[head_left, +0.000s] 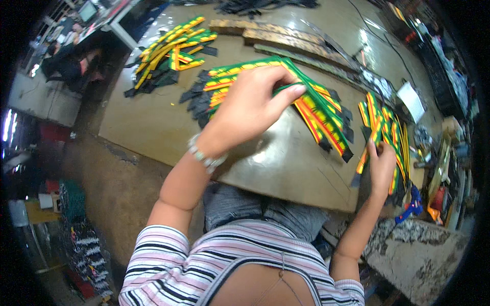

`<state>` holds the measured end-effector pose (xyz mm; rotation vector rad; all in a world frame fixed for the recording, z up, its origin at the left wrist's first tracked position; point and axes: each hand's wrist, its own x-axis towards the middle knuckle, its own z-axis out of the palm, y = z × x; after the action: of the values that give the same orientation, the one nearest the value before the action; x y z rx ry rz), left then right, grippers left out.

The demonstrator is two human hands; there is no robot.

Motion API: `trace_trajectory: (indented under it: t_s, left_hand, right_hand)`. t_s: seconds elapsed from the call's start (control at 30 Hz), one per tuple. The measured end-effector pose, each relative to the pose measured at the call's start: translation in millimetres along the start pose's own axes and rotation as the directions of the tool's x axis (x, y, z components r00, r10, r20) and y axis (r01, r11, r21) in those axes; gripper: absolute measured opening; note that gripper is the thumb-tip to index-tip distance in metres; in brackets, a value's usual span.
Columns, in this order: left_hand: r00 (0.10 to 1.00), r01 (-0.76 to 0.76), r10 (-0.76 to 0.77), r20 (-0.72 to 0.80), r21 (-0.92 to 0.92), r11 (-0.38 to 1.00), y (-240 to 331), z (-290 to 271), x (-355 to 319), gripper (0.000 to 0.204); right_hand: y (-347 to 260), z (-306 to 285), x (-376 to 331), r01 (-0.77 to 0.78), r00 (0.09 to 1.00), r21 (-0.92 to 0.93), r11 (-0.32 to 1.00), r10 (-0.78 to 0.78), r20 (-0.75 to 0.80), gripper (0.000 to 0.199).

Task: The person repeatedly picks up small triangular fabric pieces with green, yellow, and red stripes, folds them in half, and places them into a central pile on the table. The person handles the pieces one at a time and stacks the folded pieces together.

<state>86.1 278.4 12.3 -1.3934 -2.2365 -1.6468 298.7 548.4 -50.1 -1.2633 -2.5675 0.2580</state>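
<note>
Over the middle of the table, my left hand [249,104] pinches a green, yellow and red striped strap [315,113] between thumb and fingers; the strap ends in a black tip. Under and beside that hand lies a fanned bunch of similar straps [217,86] with black ends. At the table's right side my right hand [383,167] is closed, thumb and fingertips together on a strap at the near edge of another pile of striped straps [390,130]. How far it has lifted that strap I cannot tell.
A third heap of striped straps [176,51] lies at the back left of the table [138,125]. Long worn wooden bars [293,43] stretch across the back. Beyond the right-hand pile are white paper [410,102] and a blue glue gun [412,201]. Black strips [260,5] lie at the far edge.
</note>
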Motion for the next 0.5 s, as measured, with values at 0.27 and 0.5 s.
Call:
trace_trajectory:
  t_s: [0.27,0.5]
  left_hand:
    - [0.948,-0.08,0.245,-0.205,0.59,0.804,-116.9,-36.1,55.7,0.05]
    - [0.938,0.346,-0.163,-0.306,0.823,0.45,-190.8,-170.0,46.6,0.026]
  right_hand:
    - [23.8,34.7,5.7,0.177,0.963,-0.01,0.984,-0.175,-0.204,0.04]
    - [43.2,38.9,17.3,0.039,0.997,0.535,0.844,0.006,-0.082,0.026]
